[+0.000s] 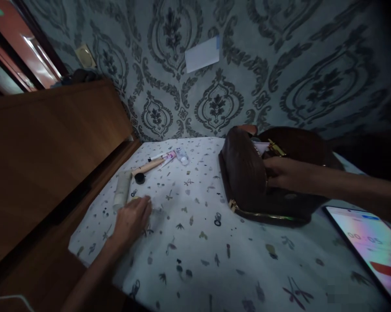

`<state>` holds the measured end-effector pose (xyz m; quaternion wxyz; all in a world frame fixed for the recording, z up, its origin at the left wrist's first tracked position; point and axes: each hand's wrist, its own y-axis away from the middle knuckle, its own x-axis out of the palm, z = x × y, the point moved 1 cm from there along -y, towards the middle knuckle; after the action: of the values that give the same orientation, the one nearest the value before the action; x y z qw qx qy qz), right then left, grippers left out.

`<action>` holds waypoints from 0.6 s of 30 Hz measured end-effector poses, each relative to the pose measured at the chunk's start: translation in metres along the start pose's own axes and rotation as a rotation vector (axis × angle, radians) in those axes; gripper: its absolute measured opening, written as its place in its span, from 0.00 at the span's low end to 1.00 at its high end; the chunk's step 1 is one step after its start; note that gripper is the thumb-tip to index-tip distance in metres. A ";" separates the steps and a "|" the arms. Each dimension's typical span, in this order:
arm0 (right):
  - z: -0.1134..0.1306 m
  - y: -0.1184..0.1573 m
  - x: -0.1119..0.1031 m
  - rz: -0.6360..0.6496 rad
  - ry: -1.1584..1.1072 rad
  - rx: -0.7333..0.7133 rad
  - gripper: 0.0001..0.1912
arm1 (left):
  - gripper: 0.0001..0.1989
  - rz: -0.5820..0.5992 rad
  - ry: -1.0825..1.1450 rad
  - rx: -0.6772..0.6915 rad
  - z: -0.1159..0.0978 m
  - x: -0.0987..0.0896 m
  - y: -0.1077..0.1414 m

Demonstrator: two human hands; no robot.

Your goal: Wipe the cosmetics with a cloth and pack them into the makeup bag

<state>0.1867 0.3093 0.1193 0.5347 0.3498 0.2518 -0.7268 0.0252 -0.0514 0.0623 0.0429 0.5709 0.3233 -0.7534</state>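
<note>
My left hand [132, 218] rests low over the printed cloth with its fingers curled together. Something faint and see-through shows by its fingertips, too blurred to name. Just beyond it lies a pale squeeze tube [122, 190], with a small round black item [140, 178] beside it. My right hand [278, 172] reaches into the open top of a brown handbag [242, 171]; its fingers are hidden inside. Around that hand, a yellow item [276, 147] and a pale pink item [262, 147] poke out of the bag.
Slim wooden-coloured stick [148, 166], pink-and-white tube [169, 157] and small clear bottle [182, 157] lie at the back left. A phone [367, 247] with a lit timer is at the right. A wooden cabinet [52, 164] borders the left; patterned wallpaper [214, 104] stands behind.
</note>
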 end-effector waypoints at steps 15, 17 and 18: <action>-0.007 0.009 -0.003 -0.075 -0.085 -0.082 0.05 | 0.19 0.413 -0.001 -0.323 0.030 0.032 -0.004; -0.004 0.013 -0.004 -0.094 -0.001 -0.082 0.03 | 0.20 0.430 -0.013 -0.326 0.033 0.024 -0.013; -0.001 0.016 -0.005 -0.099 0.056 -0.068 0.04 | 0.21 0.431 -0.032 -0.327 0.035 0.020 -0.019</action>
<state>0.2028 0.3083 0.1224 0.5024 0.3390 0.3083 -0.7332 -0.0192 -0.0495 0.0574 0.2988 0.6001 0.3110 -0.6737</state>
